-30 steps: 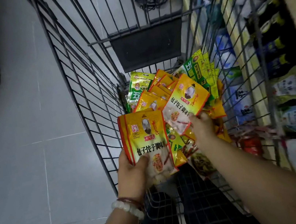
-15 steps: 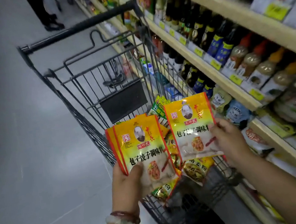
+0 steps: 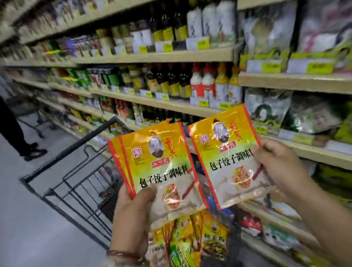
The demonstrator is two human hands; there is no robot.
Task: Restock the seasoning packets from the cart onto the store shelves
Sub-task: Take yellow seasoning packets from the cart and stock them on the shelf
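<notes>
My left hand (image 3: pixel 134 210) grips a small stack of yellow-and-orange dumpling seasoning packets (image 3: pixel 159 163) by the lower left corner, thumb on the front. My right hand (image 3: pixel 283 170) pinches a single matching packet (image 3: pixel 226 155) at its right edge. Both are held upright, side by side, above the wire cart (image 3: pixel 76 189). More yellow and green seasoning packets (image 3: pixel 187 246) lie in the cart below my hands. The store shelves (image 3: pixel 300 82) run along the right, holding bagged goods.
Bottles of sauce and vinegar (image 3: pixel 174 81) fill the middle shelves. Yellow price tags line the shelf edges. A person in dark trousers (image 3: pixel 4 122) stands at the far left beside another cart. Grey floor (image 3: pixel 13 226) lies left of my cart.
My view has swung up from the cart to the shelves. Both hands have lifted their packets out of the cart and now hold them higher, side by side.
</notes>
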